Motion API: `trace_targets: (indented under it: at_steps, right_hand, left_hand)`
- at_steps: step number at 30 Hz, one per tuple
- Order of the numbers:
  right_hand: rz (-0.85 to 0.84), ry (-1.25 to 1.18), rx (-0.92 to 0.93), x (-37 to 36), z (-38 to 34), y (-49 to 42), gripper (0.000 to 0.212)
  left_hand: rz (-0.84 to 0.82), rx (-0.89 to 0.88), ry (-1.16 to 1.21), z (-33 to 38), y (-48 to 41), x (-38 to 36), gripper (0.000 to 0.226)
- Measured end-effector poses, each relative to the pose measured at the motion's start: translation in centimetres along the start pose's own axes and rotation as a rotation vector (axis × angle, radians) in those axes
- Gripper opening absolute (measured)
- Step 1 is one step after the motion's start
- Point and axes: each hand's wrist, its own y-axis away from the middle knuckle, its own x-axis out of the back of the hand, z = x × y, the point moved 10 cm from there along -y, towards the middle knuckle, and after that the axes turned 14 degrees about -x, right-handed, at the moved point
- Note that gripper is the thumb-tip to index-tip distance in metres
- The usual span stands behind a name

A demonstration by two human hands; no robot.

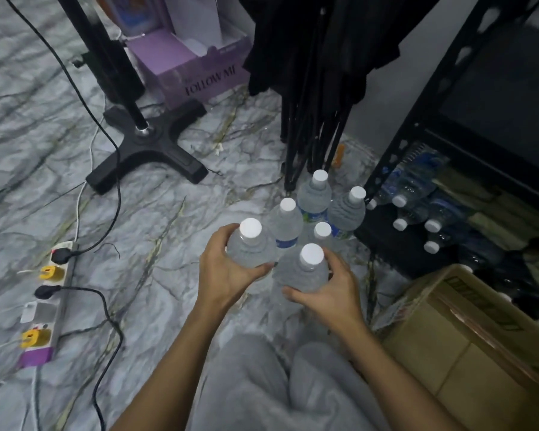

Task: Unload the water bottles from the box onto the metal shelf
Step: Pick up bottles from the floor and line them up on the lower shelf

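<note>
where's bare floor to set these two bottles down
Bare marble floor lies between the power strip and the left hand, and between the black stand base and the standing bottles. Crowded: the gap between those bottles, the metal shelf and the cardboard box.

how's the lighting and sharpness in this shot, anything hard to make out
Head view: dim, cool light; white caps blow out bright; shelved bottles on the metal shelf sit in shadow, smeared; wide lens slightly bends the shelf posts; left hand and right hand gripping held bottles look fairly sharp.
</note>
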Motion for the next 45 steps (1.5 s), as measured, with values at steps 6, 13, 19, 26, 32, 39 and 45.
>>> trace_targets:
  at_steps: [6, 13, 19, 26, 32, 39, 45]
  right_hand:
    - [0.045, -0.074, 0.012, 5.3, -5.0, 0.9, 0.086]
    - [0.15, -0.158, 0.061, 13.9, -10.7, 3.2, 0.081]
    - [0.266, -0.252, 0.077, 22.5, -13.4, 5.7, 0.074]
    - [0.426, -0.313, 0.158, 34.5, -14.8, 9.8, 0.068]
    - [0.56, -0.346, 0.228, 44.9, -14.8, 11.9, 0.066]
    - [0.697, -0.399, 0.231, 55.4, -12.9, 12.4, 0.067]
    - [0.752, -0.421, 0.186, 61.1, -9.8, 10.5, 0.066]
  left_hand:
    - [-0.007, -0.143, 0.048, 7.1, -1.2, 2.0, 0.081]
    - [-0.02, -0.236, 0.136, 16.0, -2.3, 2.1, 0.079]
    - [-0.064, -0.372, 0.243, 25.3, -2.5, 0.3, 0.075]
    - [-0.15, -0.482, 0.416, 36.2, -1.7, -4.8, 0.08]
    - [-0.249, -0.566, 0.539, 45.8, -0.7, -10.7, 0.067]
    - [-0.411, -0.646, 0.65, 55.6, 0.4, -19.1, 0.052]
    - [-0.458, -0.641, 0.649, 59.6, 0.5, -25.2, 0.064]
